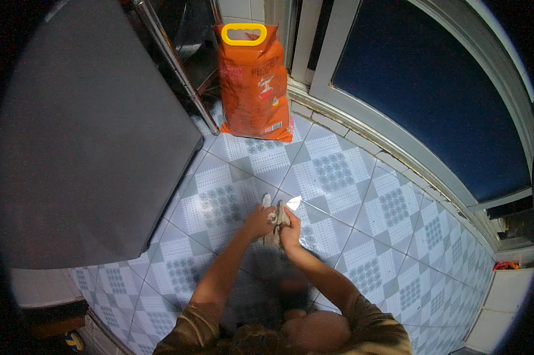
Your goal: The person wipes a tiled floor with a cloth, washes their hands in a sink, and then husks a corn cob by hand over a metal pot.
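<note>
Both my hands hold a crumpled, off-white cloth-like item [282,215] with dark marks, low over the patterned tile floor. My left hand [261,222] grips its left side, fingers curled and partly hidden. From the right, my right hand [291,228] pinches it, the thumb lying along a folded part. A pale end [267,200] sticks up beyond my left fingers. Just past my right fingertips shows a bright white pointed patch [295,203]; whether it belongs to the held item I cannot tell. More pale material hangs between the wrists, partly in shadow.
An orange printed bag [251,88] with a yellow handle [244,43] stands ahead on the tile floor [333,171]. A large grey panel [94,133] fills the left, beside a metal tube [178,66]. A framed sliding door [324,84] borders the right. My bent knee is below.
</note>
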{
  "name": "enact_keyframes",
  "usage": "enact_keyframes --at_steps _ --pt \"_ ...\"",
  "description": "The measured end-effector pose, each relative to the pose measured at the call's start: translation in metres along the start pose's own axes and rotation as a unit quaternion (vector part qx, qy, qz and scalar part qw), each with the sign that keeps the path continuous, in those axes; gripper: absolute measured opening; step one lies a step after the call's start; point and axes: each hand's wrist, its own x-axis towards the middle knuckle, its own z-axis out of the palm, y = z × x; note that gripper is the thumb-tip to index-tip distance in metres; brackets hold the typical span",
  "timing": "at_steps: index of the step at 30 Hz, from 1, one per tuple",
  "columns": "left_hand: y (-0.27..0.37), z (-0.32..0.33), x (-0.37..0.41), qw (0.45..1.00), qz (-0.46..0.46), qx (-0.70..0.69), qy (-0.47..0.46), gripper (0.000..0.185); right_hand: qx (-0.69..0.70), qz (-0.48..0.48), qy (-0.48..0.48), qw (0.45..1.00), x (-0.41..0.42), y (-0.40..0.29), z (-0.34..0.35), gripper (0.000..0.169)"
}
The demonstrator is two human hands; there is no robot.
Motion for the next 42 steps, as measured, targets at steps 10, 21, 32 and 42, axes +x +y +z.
enact_keyframes --at_steps 10,21,32,42 --pt "0.024 -0.003 -0.037 0.997 -0.032 0.062 -0.032 0.103 -0.210 -0.136 -0.026 0.968 0.087 -0.055 -0.085 0.046" --pt "0.038 0.019 -0.052 0.986 -0.060 -0.067 0.138 0.090 -0.262 -0.109 -0.208 0.936 0.000 -0.047 -0.018 0.043" --pt "0.052 0.034 -0.042 0.992 -0.031 0.041 0.118 0.038 -0.297 -0.147 0.018 0.943 0.037 -0.051 -0.059 0.046" --pt "0.009 0.033 -0.028 0.933 -0.149 -0.327 -0.006 0.018 -0.399 -0.249 -0.019 0.882 0.056 -0.053 -0.060 0.055"
